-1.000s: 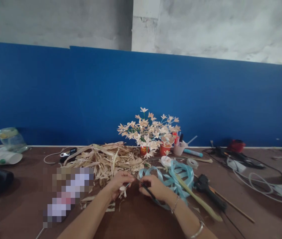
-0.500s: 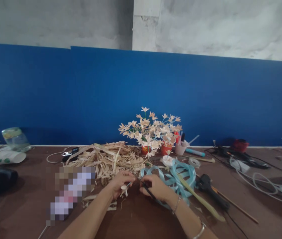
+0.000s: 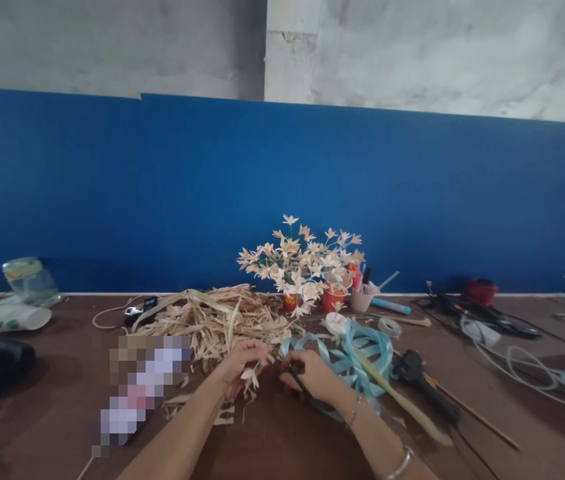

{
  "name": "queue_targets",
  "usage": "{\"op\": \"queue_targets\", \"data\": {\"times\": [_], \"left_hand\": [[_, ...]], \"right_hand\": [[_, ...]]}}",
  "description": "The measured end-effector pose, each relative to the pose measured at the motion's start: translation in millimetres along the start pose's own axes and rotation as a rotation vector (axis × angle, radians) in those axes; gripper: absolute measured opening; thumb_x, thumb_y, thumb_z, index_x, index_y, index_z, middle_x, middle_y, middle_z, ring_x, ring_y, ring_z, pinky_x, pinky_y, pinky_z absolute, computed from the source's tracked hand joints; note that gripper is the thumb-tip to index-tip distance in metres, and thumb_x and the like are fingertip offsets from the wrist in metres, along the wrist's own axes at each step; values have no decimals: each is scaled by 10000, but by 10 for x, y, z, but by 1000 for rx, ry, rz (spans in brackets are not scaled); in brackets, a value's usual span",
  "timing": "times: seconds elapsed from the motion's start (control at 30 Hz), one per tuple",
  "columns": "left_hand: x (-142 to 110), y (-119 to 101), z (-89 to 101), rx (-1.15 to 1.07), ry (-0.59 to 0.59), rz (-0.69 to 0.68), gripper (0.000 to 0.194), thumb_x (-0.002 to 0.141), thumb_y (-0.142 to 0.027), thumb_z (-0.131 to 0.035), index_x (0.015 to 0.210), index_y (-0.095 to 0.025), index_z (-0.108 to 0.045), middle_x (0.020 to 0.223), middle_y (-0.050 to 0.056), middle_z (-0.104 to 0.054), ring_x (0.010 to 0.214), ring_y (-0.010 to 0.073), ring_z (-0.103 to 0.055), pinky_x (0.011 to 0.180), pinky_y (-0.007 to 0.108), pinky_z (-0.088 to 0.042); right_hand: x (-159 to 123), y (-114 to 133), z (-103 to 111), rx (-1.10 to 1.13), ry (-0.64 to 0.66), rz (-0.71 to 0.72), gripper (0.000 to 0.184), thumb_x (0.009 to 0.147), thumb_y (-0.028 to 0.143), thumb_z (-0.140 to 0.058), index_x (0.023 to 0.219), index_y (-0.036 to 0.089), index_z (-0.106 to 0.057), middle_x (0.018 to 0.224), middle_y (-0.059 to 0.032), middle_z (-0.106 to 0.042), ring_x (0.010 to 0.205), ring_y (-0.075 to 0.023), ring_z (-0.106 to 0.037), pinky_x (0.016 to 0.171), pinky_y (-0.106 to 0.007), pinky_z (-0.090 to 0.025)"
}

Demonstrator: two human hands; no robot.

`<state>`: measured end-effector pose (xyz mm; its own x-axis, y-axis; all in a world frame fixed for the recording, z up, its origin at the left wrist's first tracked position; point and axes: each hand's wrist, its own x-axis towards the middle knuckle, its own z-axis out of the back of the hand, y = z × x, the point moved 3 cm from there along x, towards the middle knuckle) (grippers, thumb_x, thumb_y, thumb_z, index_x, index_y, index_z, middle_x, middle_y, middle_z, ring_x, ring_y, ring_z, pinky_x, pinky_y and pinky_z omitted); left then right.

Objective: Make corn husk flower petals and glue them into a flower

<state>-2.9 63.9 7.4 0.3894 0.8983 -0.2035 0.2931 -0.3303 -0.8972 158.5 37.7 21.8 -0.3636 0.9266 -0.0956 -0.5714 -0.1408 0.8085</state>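
Observation:
My left hand (image 3: 238, 363) is closed in a pinch on a small pale straw flower (image 3: 250, 378) just above the brown table (image 3: 282, 440). My right hand (image 3: 312, 375) is closed round a thin dark stem or tool (image 3: 298, 384) that points toward the flower. The two hands sit close together, a few centimetres apart. Behind them lies a heap of dried straw strips (image 3: 212, 320). A loose coil of light blue ribbon (image 3: 357, 350) lies beside my right wrist.
A bunch of finished straw flowers (image 3: 302, 257) stands in red cups (image 3: 332, 299) against the blue wall. A black glue gun (image 3: 420, 377), wooden sticks (image 3: 472, 413), tape rolls, cables (image 3: 517, 363) and a red object lie right. A plastic jar (image 3: 27, 277) and a black item lie left.
My left hand has shifted slightly and turned the small flower, which now hangs a little lower and further right. My right hand stays almost in place on the dark stem.

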Motion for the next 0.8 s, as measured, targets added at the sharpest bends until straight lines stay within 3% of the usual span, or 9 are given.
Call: {"op": "queue_targets", "data": {"times": [0.13,0.2,0.33,0.5,0.63,0.8], "left_hand": [[-68,-58,-57,-69,20,-48,266,562,-310,-759,660,-104,-622,556,1,-590,388,20,-361,368,166,-166],[-93,-71,-89,-111,69,-45,252,587,-296,-749,624,-106,-589,609,10,-590,392,9,-343,354,157,-138],[-96,-63,-114,-204,105,-35,269,569,-252,-772,606,-105,-549,650,6,-563,420,-3,-346,354,131,-144],[-92,-41,-164,-209,95,-43,314,557,-297,-780,590,-115,-527,489,-65,-429,357,-14,-238,336,139,-105],[-110,-42,-205,-215,62,-62,346,520,-272,-794,591,-128,-488,540,-52,-484,369,-16,-261,339,134,-93],[-115,-12,-232,-252,44,-53,357,507,-254,-794,613,-143,-472,509,-76,-444,368,-8,-279,337,137,-104]], "right_hand": [[-47,36,97,-326,-279,-13,303,637,294,-643,902,189,-541,596,23,-557,566,-138,-515,512,-216,-319],[-76,70,94,-513,-328,-24,292,643,294,-634,900,192,-541,698,-22,-609,664,-174,-555,563,-236,-330],[-97,101,45,-701,-313,-66,309,643,282,-615,925,173,-550,826,-88,-637,796,-222,-585,630,-257,-343],[-80,113,26,-711,-272,-118,288,652,248,-592,925,164,-557,830,-103,-667,805,-232,-610,625,-257,-353],[-78,160,14,-738,-219,-152,271,649,242,-595,905,155,-580,861,-115,-673,814,-239,-619,633,-261,-370],[-71,167,-2,-681,-219,-140,271,615,229,-628,872,152,-591,899,-121,-656,828,-237,-605,632,-259,-378]]}}
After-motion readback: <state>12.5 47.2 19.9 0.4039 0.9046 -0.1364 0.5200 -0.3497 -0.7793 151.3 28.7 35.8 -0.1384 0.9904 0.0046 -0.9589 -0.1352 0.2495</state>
